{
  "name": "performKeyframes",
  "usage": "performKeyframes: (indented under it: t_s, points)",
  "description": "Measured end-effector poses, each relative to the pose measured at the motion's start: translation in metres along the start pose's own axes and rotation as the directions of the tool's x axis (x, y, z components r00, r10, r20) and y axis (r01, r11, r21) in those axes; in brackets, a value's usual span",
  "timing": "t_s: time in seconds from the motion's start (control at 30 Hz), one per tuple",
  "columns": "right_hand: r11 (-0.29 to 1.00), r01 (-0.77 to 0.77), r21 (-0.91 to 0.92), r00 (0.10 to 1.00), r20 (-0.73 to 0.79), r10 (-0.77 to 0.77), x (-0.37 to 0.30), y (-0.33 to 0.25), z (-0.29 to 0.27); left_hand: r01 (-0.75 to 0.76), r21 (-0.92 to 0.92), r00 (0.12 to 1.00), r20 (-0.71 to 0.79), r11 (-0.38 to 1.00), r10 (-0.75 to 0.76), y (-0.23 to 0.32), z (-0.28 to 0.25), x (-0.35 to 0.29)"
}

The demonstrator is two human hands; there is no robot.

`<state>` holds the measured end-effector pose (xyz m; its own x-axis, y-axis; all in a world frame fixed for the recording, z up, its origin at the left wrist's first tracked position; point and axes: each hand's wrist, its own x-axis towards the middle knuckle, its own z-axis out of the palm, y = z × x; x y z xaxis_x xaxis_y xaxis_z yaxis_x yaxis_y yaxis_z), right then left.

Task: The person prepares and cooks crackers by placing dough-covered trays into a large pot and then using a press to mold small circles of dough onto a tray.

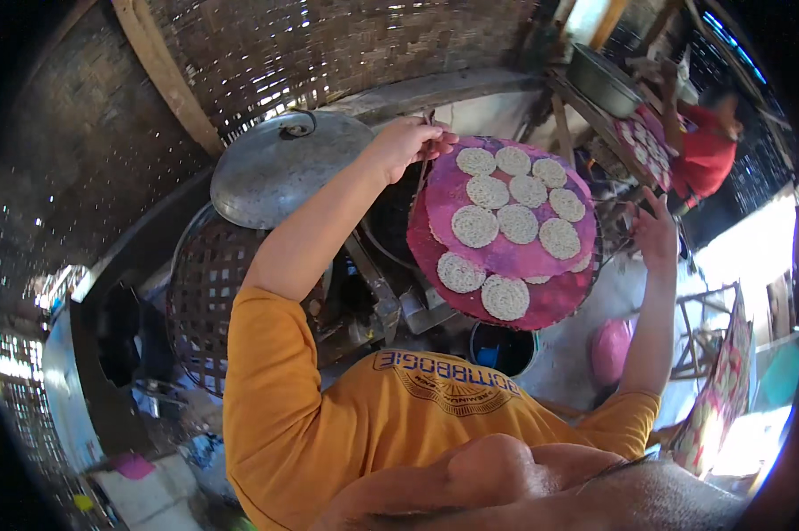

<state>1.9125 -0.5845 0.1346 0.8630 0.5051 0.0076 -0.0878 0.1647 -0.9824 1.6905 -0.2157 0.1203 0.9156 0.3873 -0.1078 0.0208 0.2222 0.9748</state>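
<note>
In front of me a round tray (538,325) is held up, tilted, covered with pink-purple cloth (436,206). Flat, round, whitish crackers (517,224) lie on it in two overlapping layers, several on top and a few showing on the lower layer. At the tray's upper left edge, my left hand (408,149) is closed round a thin dark handle. Over on the right side, my right hand (656,232) has its fingers hooked on a thin wire handle (613,251), with one finger sticking up. Part of that grip is hard to make out.
Left of the tray rests a large domed metal lid (293,164), above a woven openwork basket (200,305). A dark bucket (505,352) stands below the tray. A pink sack-like thing (611,350) is on the floor. Back right, a person in red (707,150) is beside a large basin (601,81).
</note>
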Motion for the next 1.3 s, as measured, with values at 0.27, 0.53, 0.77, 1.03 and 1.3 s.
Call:
performKeyframes:
  t_s: [0.27,0.53,0.77,1.03,1.3]
  points:
    - [0.982,-0.177,0.073,0.962,0.225,0.157,0.212,0.029,-0.066,0.023,-0.013,0.956,-0.293,1.0,-0.026,-0.038,0.051,0.114]
    - [0.974,-0.22,-0.043,0.873,0.436,0.217,0.379,0.041,-0.07,0.032,-0.146,0.83,-0.547,0.989,-0.108,-0.063,0.096,0.184]
    - [0.934,-0.337,-0.121,0.821,0.447,0.355,0.467,0.114,-0.062,0.032,-0.136,0.768,-0.631,0.99,-0.112,-0.086,0.115,0.208]
    - [0.932,-0.349,-0.099,0.824,0.441,0.356,0.511,0.176,-0.034,0.027,-0.223,0.671,-0.718,0.974,-0.183,-0.129,0.114,0.224]
    - [0.928,-0.374,-0.005,0.85,0.398,0.345,0.561,0.212,-0.01,-0.048,-0.295,0.661,-0.726,0.954,-0.191,-0.14,0.119,0.239]
